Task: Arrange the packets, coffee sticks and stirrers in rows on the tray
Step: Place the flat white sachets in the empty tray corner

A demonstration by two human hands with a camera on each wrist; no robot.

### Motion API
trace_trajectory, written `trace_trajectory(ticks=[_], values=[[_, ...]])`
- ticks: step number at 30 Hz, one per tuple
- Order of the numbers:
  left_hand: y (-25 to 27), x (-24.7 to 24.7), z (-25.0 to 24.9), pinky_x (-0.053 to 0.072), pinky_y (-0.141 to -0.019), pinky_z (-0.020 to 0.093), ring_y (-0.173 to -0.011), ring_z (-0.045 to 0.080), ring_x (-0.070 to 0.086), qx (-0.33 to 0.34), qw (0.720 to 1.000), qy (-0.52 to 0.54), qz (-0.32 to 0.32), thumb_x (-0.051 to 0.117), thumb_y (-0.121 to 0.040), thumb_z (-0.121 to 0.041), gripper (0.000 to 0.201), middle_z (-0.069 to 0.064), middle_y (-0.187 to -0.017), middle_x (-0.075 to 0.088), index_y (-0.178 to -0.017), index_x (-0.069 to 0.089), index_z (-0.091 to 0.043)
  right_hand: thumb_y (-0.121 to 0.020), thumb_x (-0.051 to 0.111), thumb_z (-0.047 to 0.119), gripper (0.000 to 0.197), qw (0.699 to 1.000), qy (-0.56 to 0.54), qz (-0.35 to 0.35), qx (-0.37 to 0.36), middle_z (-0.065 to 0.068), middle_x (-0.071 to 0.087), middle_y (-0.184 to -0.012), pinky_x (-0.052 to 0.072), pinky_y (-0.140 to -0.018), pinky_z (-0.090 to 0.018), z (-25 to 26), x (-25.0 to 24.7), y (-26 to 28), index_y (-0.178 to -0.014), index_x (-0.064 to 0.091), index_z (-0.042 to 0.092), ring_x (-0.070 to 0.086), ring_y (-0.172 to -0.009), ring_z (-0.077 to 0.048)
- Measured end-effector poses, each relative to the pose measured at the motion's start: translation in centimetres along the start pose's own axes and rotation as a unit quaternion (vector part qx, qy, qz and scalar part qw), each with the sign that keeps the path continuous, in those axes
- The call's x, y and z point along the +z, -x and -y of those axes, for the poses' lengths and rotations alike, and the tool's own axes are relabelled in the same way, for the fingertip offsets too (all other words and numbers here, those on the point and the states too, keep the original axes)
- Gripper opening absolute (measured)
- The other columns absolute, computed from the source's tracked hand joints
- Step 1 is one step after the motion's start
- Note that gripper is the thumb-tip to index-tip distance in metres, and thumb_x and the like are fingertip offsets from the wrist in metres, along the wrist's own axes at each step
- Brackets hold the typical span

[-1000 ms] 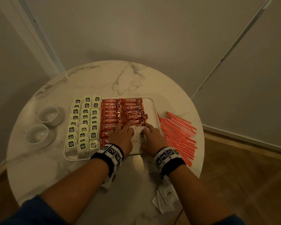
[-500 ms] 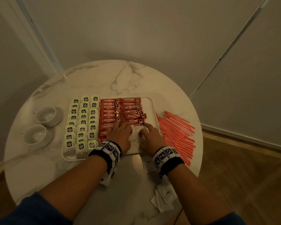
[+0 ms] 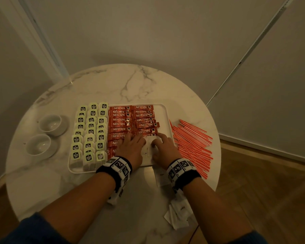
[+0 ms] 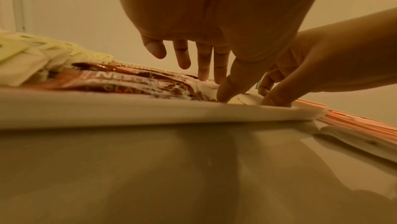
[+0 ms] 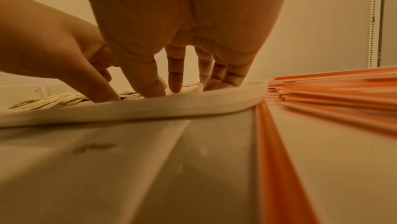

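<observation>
A white tray [image 3: 168, 117] on the round marble table holds green-tagged tea bags [image 3: 91, 131] in rows at its left and red coffee sticks [image 3: 123, 120] in two columns at its middle. Flat white packets [image 3: 151, 147] lie at the tray's front right. My left hand [image 3: 130, 147] and right hand [image 3: 164, 148] rest side by side on them, fingers nearly straight and tips pressing down. In the left wrist view my left fingertips [image 4: 223, 95] touch a packet behind the tray rim [image 4: 107, 109]. Orange stirrers [image 3: 192, 143] lie in a loose pile on the table right of the tray.
Two small white cups [image 3: 51, 124] stand on the table left of the tray. More white packets [image 3: 180, 213] lie loose near the table's front edge under my right forearm. Walls close in behind the table, and wooden floor shows at the right.
Both hands stay on the white packets at the tray's front, with only small shifts of the fingers.
</observation>
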State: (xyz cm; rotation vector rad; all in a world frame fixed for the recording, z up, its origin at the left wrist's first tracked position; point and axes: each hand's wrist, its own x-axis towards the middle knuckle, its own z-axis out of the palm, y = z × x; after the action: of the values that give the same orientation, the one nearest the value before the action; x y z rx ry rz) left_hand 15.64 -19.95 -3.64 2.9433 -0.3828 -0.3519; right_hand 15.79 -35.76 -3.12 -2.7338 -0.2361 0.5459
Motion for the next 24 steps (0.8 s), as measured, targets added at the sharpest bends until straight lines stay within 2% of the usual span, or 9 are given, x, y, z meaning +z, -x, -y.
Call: trace_trajectory(ticks=[5, 15, 24], values=[[0.1, 0.3, 0.1, 0.032, -0.096, 0.04, -0.126, 0.021, 0.029, 0.002, 1.0, 0.0, -0.003, 0.06, -0.082, -0.037, 0.054, -0.01, -0.141, 0.038, -0.132, 0.039, -0.032, -0.089, 0.06, 0.025, 0.041, 1.0, 0.004, 0.003, -0.003, -0.002, 0.016, -0.157, 0.028, -0.112, -0.044, 0.0, 0.0, 0.0, -0.129, 0.049, 0.025, 0.023, -0.138, -0.027], [-0.4, 0.9, 0.2, 0.034, -0.096, 0.041, -0.125, 0.021, 0.031, -0.005, 1.0, -0.01, -0.026, 0.057, -0.085, -0.047, 0.05, -0.007, -0.136, 0.042, -0.13, 0.043, -0.029, -0.09, 0.059, 0.025, 0.042, 1.0, 0.004, 0.01, -0.006, -0.003, 0.014, -0.158, 0.027, -0.113, -0.045, -0.1, -0.2, 0.1, -0.131, 0.049, 0.026, 0.022, -0.139, -0.028], [-0.1, 0.8, -0.1, 0.035, -0.096, 0.04, -0.123, 0.022, 0.034, -0.01, 0.999, -0.008, -0.037, 0.056, -0.085, -0.052, 0.053, -0.004, -0.135, 0.043, -0.13, 0.043, -0.027, -0.092, 0.058, 0.028, 0.032, 1.0, -0.003, -0.02, -0.02, -0.001, 0.016, -0.158, 0.032, -0.112, -0.047, -0.5, -0.2, 0.2, -0.123, 0.055, 0.032, 0.028, -0.138, -0.029]])
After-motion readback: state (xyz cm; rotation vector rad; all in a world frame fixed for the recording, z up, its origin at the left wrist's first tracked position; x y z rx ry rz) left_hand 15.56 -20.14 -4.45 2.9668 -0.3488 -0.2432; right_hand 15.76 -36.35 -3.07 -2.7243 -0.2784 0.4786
